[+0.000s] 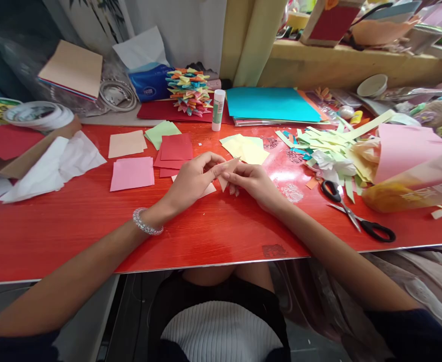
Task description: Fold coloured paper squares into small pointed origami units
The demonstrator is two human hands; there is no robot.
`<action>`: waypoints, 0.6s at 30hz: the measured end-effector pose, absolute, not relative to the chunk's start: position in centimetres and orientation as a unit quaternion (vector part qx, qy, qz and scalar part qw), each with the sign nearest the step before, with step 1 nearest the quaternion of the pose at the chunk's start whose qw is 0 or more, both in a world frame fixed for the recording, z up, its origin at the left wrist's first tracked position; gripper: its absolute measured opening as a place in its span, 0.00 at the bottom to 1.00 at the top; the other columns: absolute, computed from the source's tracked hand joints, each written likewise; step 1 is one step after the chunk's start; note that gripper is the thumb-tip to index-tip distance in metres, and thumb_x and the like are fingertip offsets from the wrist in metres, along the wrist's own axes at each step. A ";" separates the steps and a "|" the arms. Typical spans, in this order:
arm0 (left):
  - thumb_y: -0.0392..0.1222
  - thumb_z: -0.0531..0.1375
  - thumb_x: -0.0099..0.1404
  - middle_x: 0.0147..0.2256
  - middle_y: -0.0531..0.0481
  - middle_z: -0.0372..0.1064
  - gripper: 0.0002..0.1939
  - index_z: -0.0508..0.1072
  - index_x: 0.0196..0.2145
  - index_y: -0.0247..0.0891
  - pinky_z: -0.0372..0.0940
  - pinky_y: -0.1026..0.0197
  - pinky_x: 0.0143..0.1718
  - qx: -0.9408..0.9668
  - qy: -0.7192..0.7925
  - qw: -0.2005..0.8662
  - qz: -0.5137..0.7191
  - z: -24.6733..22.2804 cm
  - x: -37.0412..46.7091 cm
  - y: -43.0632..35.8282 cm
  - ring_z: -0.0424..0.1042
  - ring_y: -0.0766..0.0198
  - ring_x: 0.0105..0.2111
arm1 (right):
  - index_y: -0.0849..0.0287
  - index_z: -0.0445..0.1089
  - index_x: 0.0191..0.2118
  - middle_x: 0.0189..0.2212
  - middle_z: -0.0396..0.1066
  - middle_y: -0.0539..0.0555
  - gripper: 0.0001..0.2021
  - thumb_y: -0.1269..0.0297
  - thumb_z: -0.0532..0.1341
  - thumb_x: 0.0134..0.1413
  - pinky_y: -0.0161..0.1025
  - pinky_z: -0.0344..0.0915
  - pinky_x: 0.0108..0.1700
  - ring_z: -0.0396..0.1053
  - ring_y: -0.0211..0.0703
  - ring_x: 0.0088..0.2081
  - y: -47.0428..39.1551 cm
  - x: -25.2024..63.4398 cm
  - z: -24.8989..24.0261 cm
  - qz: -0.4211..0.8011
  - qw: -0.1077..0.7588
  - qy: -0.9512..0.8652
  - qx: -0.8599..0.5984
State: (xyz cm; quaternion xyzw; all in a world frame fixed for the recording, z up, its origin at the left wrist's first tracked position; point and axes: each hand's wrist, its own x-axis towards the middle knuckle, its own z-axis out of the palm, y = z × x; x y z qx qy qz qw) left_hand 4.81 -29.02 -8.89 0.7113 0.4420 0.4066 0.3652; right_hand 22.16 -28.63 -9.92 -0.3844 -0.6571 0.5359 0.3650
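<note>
Both hands meet over the middle of the red table (pixel 221 236), pinching one small folded piece of pale peach paper (pixel 230 166). My left hand (pixel 196 180) grips it from the left, thumb on top. From the right, my right hand (pixel 256 185) closes thumb and fingers on its lower edge. Under my left hand lies a pale paper sheet (pixel 207 190), partly covered. Beside that hand are red paper squares (pixel 176 147) and pink squares (pixel 132 174). Pale yellow squares (pixel 254 152) lie just beyond my right hand.
A glue stick (pixel 217 110) stands behind the squares, near a stack of folded paper pieces (pixel 189 90) and blue sheets (pixel 271 104). Open scissors (pixel 356 213) lie at right beside paper strips (pixel 330 146) and a plastic-wrapped roll (pixel 413 183). White tissue (pixel 55 168) is at left.
</note>
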 end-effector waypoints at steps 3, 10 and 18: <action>0.44 0.57 0.64 0.31 0.50 0.71 0.08 0.73 0.30 0.38 0.60 0.60 0.36 0.710 0.443 0.348 0.423 -8.5 4.7 -29.1 0.67 0.64 0.32 | 0.61 0.70 0.33 0.21 0.69 0.49 0.13 0.54 0.63 0.54 0.35 0.64 0.27 0.67 0.36 0.23 -28.7 22.0 -9.9 0.567 0.373 -0.633 -0.373; 0.47 0.60 0.61 0.29 0.51 0.69 0.10 0.74 0.36 0.38 0.60 0.60 0.34 0.686 0.453 0.383 0.421 -8.6 4.6 -28.9 0.66 0.65 0.30 | 0.58 0.66 0.28 0.23 0.71 0.50 0.12 0.56 0.64 0.53 0.36 0.69 0.29 0.71 0.37 0.24 -28.7 22.1 -9.9 0.550 0.450 -0.599 -0.369; 0.44 0.63 0.58 0.26 0.52 0.69 0.08 0.71 0.28 0.37 0.61 0.61 0.33 0.658 0.433 0.416 0.454 -8.6 4.3 -28.7 0.67 0.66 0.29 | 0.57 0.68 0.35 0.27 0.72 0.49 0.10 0.58 0.66 0.51 0.35 0.70 0.32 0.72 0.36 0.27 -28.5 22.2 -9.9 0.574 0.464 -0.565 -0.369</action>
